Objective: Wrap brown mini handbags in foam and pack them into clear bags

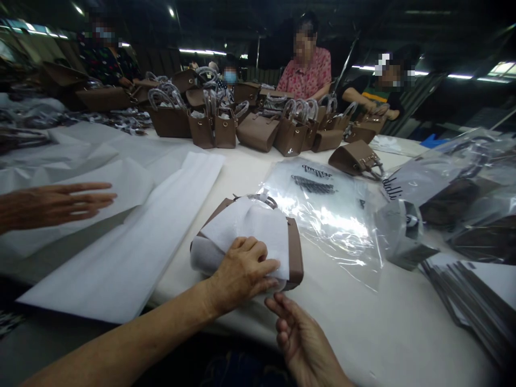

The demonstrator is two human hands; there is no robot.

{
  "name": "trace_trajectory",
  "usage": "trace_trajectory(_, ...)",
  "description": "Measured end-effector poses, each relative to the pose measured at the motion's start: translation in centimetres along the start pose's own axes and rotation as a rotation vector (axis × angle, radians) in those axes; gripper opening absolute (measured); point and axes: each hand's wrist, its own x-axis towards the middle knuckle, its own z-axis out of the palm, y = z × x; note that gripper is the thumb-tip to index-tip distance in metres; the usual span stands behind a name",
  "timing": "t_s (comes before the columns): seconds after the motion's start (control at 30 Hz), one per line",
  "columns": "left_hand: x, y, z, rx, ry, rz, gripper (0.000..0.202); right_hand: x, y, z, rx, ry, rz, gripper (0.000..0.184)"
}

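A small brown handbag (296, 252) lies on the white table near me, partly wrapped in white tissue paper (250, 226). My left hand (242, 271) rests on top of it, fingers bent and pressed together, holding the paper down against the bag. Just below the bag, my right hand (300, 336) is palm up at the table's near edge. Its fingers are loosely apart, hold nothing, and its fingertips nearly touch the bag's lower corner.
A clear printed plastic bag (322, 209) lies right of the handbag. White tissue sheets (133, 252) lie to the left, where another person's hand (56, 204) lies flat. Several brown handbags (258, 131) stand at the far side near seated co-workers. Bagged items (455, 199) and flat card stacks (475, 301) are at right.
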Motion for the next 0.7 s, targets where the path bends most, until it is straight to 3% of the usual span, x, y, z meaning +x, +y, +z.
trace_trajectory(0.1,-0.3,0.0,0.6,0.039,0.049,0.007,0.025,0.3,-0.6,-2.1,-0.11,-0.016,-0.059,0.048)
trace_trajectory(0.2,-0.8,0.3,1.8,0.128,0.131,0.03,0.037,-0.8,-3.5,-2.0,-0.344,-0.054,-0.436,0.042)
trace_trajectory(0.27,-1.2,0.8,3.0,0.19,0.246,0.032,0.04,-1.8,-5.9,0.1,-0.579,-0.054,-0.759,0.035)
trace_trajectory(0.33,-1.7,1.4,4.0,0.234,0.368,0.004,0.037,-2.2,-7.4,3.6,-0.864,-0.119,-1.066,0.03)
trace_trajectory(0.47,-3.6,2.3,4.4,0.251,0.479,-0.048,0.039,-0.6,-6.1,11.2,-1.339,-0.411,-1.521,0.047)
trace_trajectory(0.57,-6.4,1.9,3.4,0.142,0.608,-0.109,0.038,1.8,-3.8,14.4,-1.678,-0.399,-1.573,0.062)
trace_trajectory(0.7,-9.7,-0.9,1.5,-0.203,0.82,-0.544,0.042,2.9,-2.9,14.9,-1.979,-0.26,-1.543,0.05)
